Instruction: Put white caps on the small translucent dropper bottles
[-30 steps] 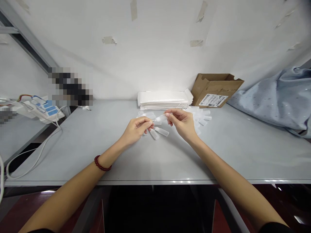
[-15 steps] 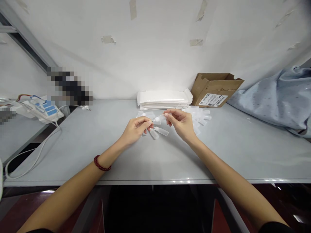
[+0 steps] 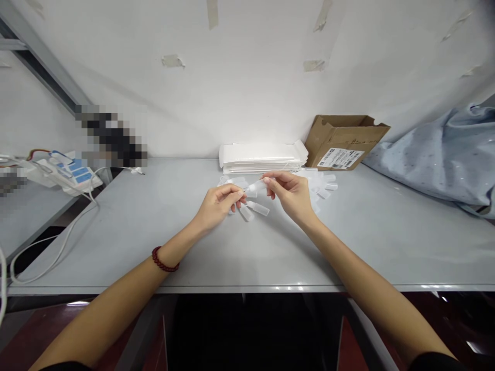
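My right hand (image 3: 292, 196) pinches the wide end of a small translucent squeeze bottle (image 3: 257, 186) between thumb and fingers. The bottle lies nearly level above the table, its narrow white neck pointing left. At that neck, my left hand (image 3: 218, 205) is closed, thumb against forefinger, on the bottle's thin dark tip, which the fingertips mostly cover. Below the hands lie loose bottles of the same kind, among them one bottle (image 3: 258, 208) with its neck toward my left fingers. More translucent bottles (image 3: 327, 186) are heaped behind my right hand, which partly hides them.
A stack of white padded envelopes (image 3: 265, 153) rests against the wall. To its right stands an open cardboard box (image 3: 340, 141) with a label, beside a light blue cloth (image 3: 433, 154). On the left are a power strip (image 3: 77, 172) and white cables (image 3: 64, 242) on the grey table (image 3: 240, 257).
Both hands stay at the same bottle with the same pinch. In the picture they have shifted only slightly to the right, along with the whole view.
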Tool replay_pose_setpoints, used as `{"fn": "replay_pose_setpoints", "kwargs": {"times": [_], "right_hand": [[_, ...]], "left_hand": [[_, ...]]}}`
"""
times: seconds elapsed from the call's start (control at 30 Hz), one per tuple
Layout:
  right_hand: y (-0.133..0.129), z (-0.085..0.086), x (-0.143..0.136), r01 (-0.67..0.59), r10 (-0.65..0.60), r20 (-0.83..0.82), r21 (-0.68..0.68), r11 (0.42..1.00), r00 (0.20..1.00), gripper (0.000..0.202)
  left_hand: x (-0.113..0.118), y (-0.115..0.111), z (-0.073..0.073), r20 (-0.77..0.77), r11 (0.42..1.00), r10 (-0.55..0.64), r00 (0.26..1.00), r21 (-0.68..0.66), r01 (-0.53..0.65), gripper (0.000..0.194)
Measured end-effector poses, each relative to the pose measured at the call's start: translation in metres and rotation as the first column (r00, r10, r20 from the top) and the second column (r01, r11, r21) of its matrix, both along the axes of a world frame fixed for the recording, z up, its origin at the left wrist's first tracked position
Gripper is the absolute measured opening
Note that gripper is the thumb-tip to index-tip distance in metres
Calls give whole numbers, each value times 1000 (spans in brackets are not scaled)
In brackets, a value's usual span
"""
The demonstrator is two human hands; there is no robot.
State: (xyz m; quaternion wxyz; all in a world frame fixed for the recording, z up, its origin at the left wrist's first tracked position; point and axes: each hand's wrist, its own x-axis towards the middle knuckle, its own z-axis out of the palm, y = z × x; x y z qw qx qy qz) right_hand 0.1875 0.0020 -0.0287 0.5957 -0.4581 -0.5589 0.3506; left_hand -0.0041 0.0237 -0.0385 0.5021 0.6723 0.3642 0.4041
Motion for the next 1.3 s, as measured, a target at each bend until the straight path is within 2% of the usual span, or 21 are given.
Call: {"fn": "replay_pose_setpoints", "kwargs": {"times": [0.27, 0.6, 1.0, 1.3], "right_hand": [[0, 3, 3, -22, 22, -16, 4, 1000, 1000, 16], [-2, 1, -2, -12, 13, 13, -16, 1000, 1000, 15], [0, -5, -3, -13, 14, 11, -58, 998, 1000, 19], [-1, -4, -4, -5, 6, 13, -85, 996, 1000, 22]], "left_hand": [[3, -4, 4, 49, 994, 33, 998, -110, -27, 31], [1, -4, 4, 12, 996, 23, 1000, -85, -22, 21], [3, -4, -1, -32, 996, 65, 997, -52, -66, 21], [2, -6, 3, -46, 997, 77, 996, -29, -78, 23]]}}
